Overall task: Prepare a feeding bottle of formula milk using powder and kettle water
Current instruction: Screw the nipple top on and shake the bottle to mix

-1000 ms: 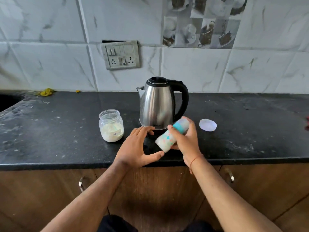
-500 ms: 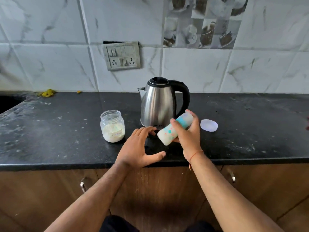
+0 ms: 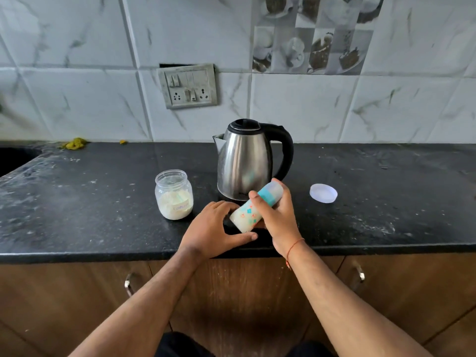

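Two hands are seen at the centre of the frame, above the front edge of the black worktop (image 3: 77,202). The feeding bottle (image 3: 253,207) is gripped by the right hand (image 3: 279,217) — tilted, capped end up toward the kettle (image 3: 244,161), milky base down to the left. The left hand (image 3: 213,233) is held spread and relaxed just below the bottle's base, gripping nothing; whether its fingertips touch the bottle cannot be told. An open formula jar (image 3: 174,194) with white powder is placed left of the kettle — a round white lid (image 3: 323,193) is laid well to the right. A switch plate (image 3: 187,86) is mounted on the tiled wall above.
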